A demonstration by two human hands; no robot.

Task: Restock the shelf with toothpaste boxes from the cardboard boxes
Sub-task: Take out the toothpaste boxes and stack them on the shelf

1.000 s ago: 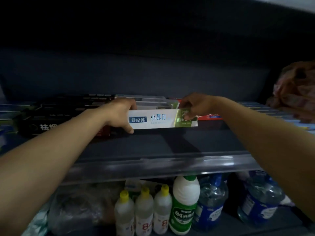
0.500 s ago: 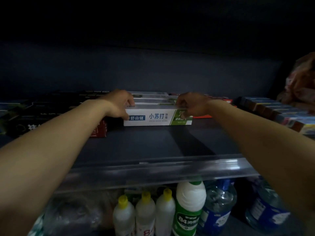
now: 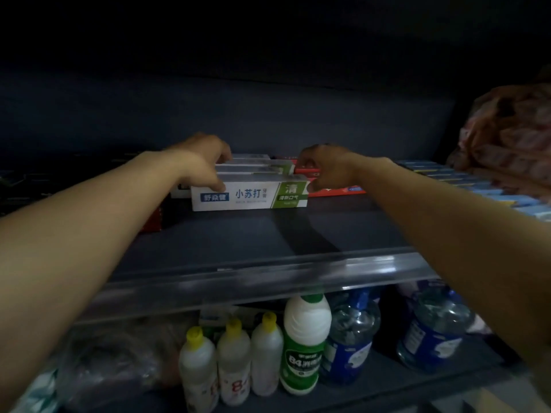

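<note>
Left hand [image 3: 205,166] and right hand [image 3: 325,168] each grasped an end of the front toothpaste box [image 3: 249,195] at mid-frame; bare shelf [image 3: 238,242] lay before it; three white boxes were visible.

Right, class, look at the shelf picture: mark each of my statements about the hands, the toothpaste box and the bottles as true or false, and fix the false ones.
1. The white and green toothpaste box rests on the shelf. True.
2. Only one hand touches it. False: the left hand and the right hand hold its two ends.
3. Three yellow-capped bottles stand on the shelf below. True.
4. The green-labelled bottle lies on its side. False: it stands upright.
</note>
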